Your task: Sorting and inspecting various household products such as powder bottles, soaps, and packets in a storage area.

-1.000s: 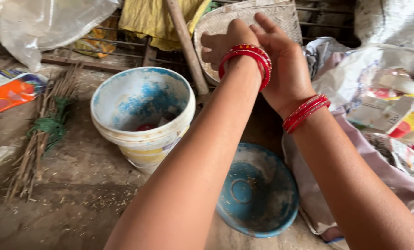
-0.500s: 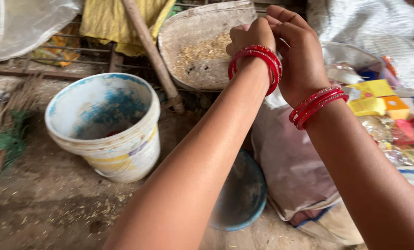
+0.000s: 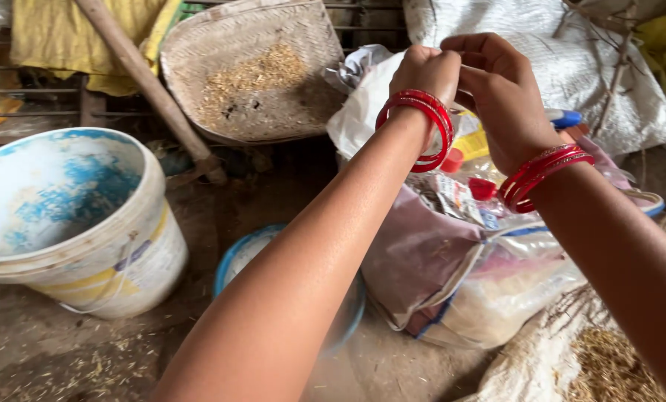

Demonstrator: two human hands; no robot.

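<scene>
My left hand (image 3: 427, 72) is raised in front of me, closed in a fist, with red bangles (image 3: 419, 119) on its wrist. My right hand (image 3: 496, 85) is curled against it, fingertips touching the left knuckles, and it also wears red bangles (image 3: 543, 173). I see nothing between the fingers; the palms are hidden. Both hands hover above a heap of plastic bags (image 3: 459, 283) holding small packets and bottles. My left forearm crosses over a blue basin (image 3: 237, 257) on the ground.
A white bucket (image 3: 80, 223) stained blue inside stands at the left. Behind it lean a wooden pole (image 3: 148, 83) and a woven tray (image 3: 255, 71) holding husk. A white sack (image 3: 571, 67) lies at the back right, a husk-filled sack (image 3: 608, 365) at the bottom right.
My view has swung to the right, so the bucket and basin slid left and the bags came to the centre. My hands stay joined together.
</scene>
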